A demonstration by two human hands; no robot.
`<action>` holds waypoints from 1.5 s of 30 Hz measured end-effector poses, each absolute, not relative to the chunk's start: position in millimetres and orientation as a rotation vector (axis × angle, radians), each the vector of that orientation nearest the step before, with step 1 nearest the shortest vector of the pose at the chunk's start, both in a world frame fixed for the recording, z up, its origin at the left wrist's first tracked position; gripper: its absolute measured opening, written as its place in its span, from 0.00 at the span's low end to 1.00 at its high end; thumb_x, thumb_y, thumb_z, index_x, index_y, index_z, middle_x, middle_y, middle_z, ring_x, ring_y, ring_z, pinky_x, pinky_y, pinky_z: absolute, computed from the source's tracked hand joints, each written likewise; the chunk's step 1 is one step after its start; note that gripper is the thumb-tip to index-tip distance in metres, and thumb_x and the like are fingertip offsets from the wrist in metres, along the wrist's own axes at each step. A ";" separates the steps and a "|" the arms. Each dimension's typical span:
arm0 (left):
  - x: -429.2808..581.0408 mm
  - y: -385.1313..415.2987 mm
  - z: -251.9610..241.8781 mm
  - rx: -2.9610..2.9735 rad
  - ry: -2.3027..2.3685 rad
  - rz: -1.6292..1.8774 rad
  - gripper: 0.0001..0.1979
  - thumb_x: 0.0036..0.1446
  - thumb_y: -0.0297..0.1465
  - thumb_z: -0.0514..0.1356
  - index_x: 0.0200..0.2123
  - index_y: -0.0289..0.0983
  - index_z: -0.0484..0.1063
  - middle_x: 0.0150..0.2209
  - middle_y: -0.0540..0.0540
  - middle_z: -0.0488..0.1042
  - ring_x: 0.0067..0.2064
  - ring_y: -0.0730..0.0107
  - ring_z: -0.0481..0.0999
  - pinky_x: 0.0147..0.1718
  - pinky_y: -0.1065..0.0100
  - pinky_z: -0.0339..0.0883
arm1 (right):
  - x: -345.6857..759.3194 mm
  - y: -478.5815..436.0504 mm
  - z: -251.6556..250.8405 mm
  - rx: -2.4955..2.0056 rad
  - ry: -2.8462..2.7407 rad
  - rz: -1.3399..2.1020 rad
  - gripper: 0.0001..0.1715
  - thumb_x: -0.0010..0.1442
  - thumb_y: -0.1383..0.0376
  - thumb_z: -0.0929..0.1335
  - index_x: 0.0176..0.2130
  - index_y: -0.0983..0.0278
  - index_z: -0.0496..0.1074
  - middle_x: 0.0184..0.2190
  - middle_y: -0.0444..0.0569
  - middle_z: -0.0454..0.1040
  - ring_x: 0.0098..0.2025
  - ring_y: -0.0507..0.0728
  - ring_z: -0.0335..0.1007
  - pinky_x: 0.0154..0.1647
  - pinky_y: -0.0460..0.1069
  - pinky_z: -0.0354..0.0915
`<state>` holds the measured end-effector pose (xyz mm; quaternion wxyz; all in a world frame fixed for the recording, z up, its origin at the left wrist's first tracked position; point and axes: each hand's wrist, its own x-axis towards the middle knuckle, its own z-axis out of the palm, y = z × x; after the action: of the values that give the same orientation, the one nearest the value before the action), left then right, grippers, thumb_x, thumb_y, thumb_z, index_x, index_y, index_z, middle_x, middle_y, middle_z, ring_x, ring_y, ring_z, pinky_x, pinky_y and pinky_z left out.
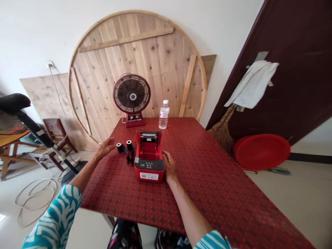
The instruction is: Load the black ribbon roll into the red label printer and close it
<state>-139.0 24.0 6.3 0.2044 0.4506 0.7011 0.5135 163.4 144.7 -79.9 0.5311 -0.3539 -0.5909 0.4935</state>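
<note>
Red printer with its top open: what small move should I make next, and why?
Probably pick up the black roll with your left hand, since that open hand is right beside it. Your right hand already rests against the red printer, which could steady it, and its top stands open.

Both arms reach forward and inward from the bottom of the view. The left hand [105, 148] is raised and open, its fingers loosely spread and pointing up and to the right. The right hand [169, 166] sits lower, fingers close together and slightly curled, pointing away from the body. The left forearm [84, 174] and right forearm [188, 211] are bare, ending in a teal-and-white left sleeve [54, 218] and right sleeve [212, 241] (the left shows far more of its pattern).
</note>
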 end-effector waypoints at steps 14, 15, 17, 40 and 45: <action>-106.9 19.0 -10.8 1.137 1.610 1.756 0.34 0.39 0.46 0.68 0.49 0.35 0.70 0.39 0.42 0.77 0.40 0.59 0.77 0.38 0.63 0.71 | 162.7 139.8 -70.0 -0.816 -1.425 1.153 0.22 0.57 0.54 0.61 0.45 0.61 0.73 0.45 0.52 0.76 0.48 0.59 0.69 0.52 0.56 0.61; -100.4 15.8 -0.2 1.176 1.587 1.723 0.33 0.41 0.45 0.67 0.50 0.36 0.69 0.41 0.42 0.77 0.41 0.59 0.77 0.40 0.63 0.71 | 162.3 139.9 -69.6 -0.820 -1.421 1.154 0.22 0.57 0.54 0.61 0.45 0.61 0.73 0.45 0.51 0.76 0.48 0.59 0.69 0.52 0.56 0.61; -80.2 12.9 23.4 1.415 1.565 1.497 0.30 0.45 0.43 0.66 0.52 0.37 0.69 0.45 0.42 0.76 0.46 0.57 0.75 0.44 0.62 0.69 | 161.5 139.8 -68.8 -0.827 -1.415 1.152 0.21 0.57 0.54 0.61 0.45 0.61 0.73 0.45 0.51 0.75 0.49 0.60 0.68 0.53 0.57 0.61; -1.6 81.8 84.7 2.157 1.735 0.211 0.18 0.51 0.29 0.58 0.47 0.42 0.75 0.42 0.47 0.78 0.42 0.64 0.76 0.40 0.71 0.65 | 154.6 140.8 -65.1 -0.761 -1.434 1.043 0.16 0.58 0.62 0.60 0.41 0.60 0.73 0.41 0.49 0.75 0.46 0.57 0.69 0.51 0.54 0.62; 12.2 89.3 78.3 2.257 1.816 -0.115 0.15 0.50 0.26 0.59 0.42 0.40 0.77 0.43 0.44 0.78 0.45 0.58 0.75 0.41 0.69 0.63 | 155.2 140.1 -64.2 -0.773 -1.441 1.041 0.17 0.58 0.62 0.59 0.42 0.61 0.72 0.42 0.50 0.75 0.46 0.57 0.69 0.51 0.54 0.62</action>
<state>12.2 89.3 78.3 0.1210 0.7727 0.6218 -0.0393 155.2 140.1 -64.2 0.5661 -0.3286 -0.6129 0.4426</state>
